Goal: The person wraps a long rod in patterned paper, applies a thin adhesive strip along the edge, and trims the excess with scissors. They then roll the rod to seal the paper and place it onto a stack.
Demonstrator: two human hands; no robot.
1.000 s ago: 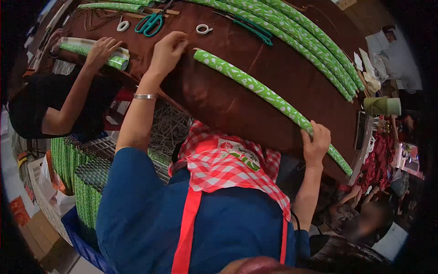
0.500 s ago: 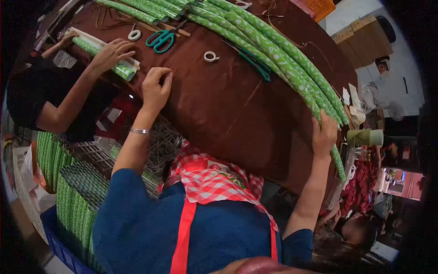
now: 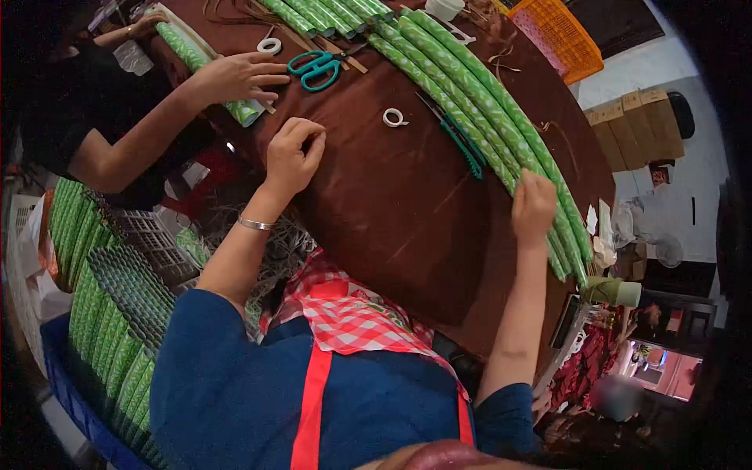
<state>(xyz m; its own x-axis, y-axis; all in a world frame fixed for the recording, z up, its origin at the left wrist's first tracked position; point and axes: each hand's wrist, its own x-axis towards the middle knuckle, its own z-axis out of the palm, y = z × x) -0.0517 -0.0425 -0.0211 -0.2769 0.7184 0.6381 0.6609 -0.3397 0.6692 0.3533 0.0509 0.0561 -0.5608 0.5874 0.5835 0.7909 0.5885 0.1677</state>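
My left hand point(image 3: 294, 157) is raised over the near edge of the brown-covered table point(image 3: 376, 211), its fingers curled in a pinch. What it holds, if anything, is too small to make out. My right hand point(image 3: 534, 204) is closed over the nearest of several long green patterned rolls point(image 3: 497, 102). Its curled fingers hide whether they grip the roll. Between my hands lie a small roll of white tape point(image 3: 394, 117) and a teal utility knife point(image 3: 462, 145), the knife beside the rolls. Teal-handled scissors point(image 3: 317, 69) rest beyond my left hand.
At left, a co-worker's hand point(image 3: 235, 78) reaches over another green roll point(image 3: 184, 48). A second tape roll point(image 3: 269, 45) sits nearby. More green rolls point(image 3: 325, 16) lie at the far side. Bundled green tubes point(image 3: 110, 345) fill a blue crate point(image 3: 66, 384) at lower left.
My right hand has drawn back from the rolls' near ends, and its fingers have curled inward. My left hand keeps its pinched pose. The view has shifted, and the co-worker's fingers have moved.
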